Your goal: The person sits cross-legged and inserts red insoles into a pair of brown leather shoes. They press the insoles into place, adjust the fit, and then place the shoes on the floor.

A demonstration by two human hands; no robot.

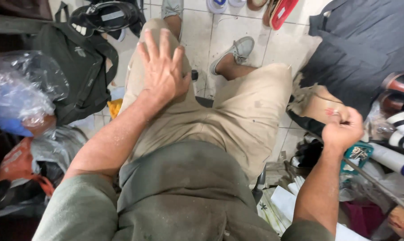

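I am seated, looking down at my lap in beige shorts (pixel 237 111) and a grey-green shirt. My left hand (pixel 162 69) rests flat on my left thigh, fingers spread, holding nothing. My right hand (pixel 343 129) reaches out to the right, its fingers closed on the edge of a brown cardboard piece (pixel 316 105) with a torn edge. What else the fingers pinch, if anything, is too small to make out. My feet in grey shoes (pixel 237 50) stand on the white tiled floor (pixel 224 27).
A dark green backpack (pixel 72 67) and clear plastic bags (pixel 19 89) crowd the left side. Dark cloth (pixel 362 44) lies at upper right, above shoes and rolled items (pixel 400 111). Sandals and shoes (pixel 278 11) line the far edge. Papers (pixel 287 203) lie low right.
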